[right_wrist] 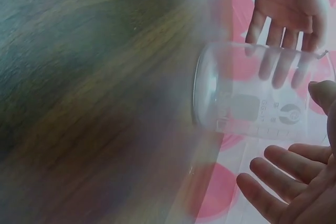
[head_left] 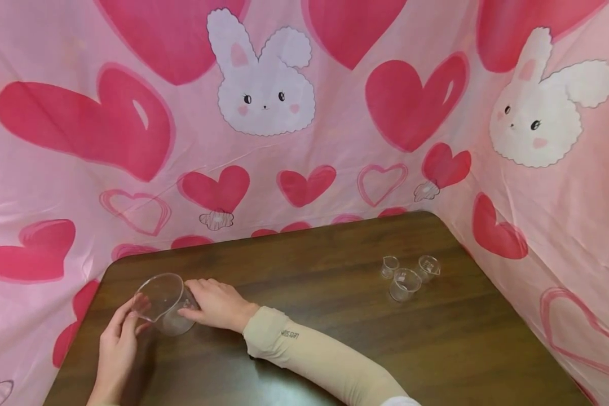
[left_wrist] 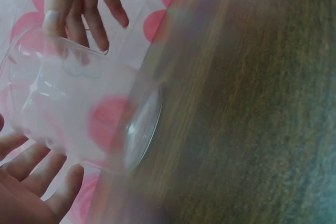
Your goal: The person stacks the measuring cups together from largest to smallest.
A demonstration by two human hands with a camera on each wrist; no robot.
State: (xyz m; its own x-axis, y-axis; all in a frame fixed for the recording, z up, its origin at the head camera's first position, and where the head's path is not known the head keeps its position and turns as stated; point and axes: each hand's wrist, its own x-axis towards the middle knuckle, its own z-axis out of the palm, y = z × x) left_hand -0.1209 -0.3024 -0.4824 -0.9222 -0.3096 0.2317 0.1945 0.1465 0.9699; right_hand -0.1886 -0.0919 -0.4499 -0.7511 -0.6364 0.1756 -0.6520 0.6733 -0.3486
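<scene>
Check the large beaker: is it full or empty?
Empty, it appears: both wrist views look through the large beaker to the pink cloth behind, and show no liquid line or contents.

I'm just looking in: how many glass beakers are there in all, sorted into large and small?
Large beaker, between the left hand and the right hand: 1
Small beakers, grouped on the table: 3
Total: 4
</scene>
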